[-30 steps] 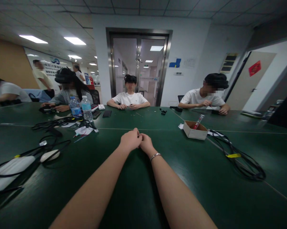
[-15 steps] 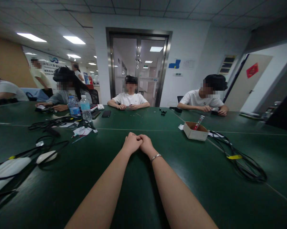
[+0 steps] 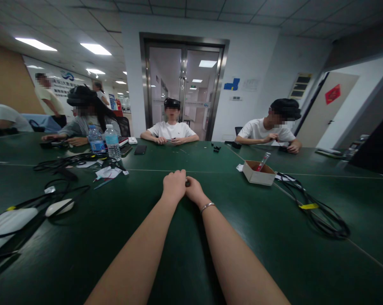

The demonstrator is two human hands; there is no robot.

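Observation:
My left hand (image 3: 174,185) is closed on the green table (image 3: 191,254), its knuckles up and fingers curled away from me. Right beside it my right hand (image 3: 195,191) is also closed, thumb side touching the left hand's fingers, with a silver bracelet (image 3: 207,206) on the wrist. A small dark gap shows between the two hands. Whatever the fingers hold, if anything, is hidden from above.
To the left are water bottles (image 3: 113,146), paper scraps (image 3: 108,173), black cables (image 3: 56,163) and a white mouse (image 3: 60,207). A cardboard box (image 3: 258,178) with a tube and coiled cable (image 3: 325,220) lie right. Several people sit around the table.
My left hand has turned and lifted slightly, and the hands no longer overlap as closely; a gap has opened between them. The view has shifted a little.

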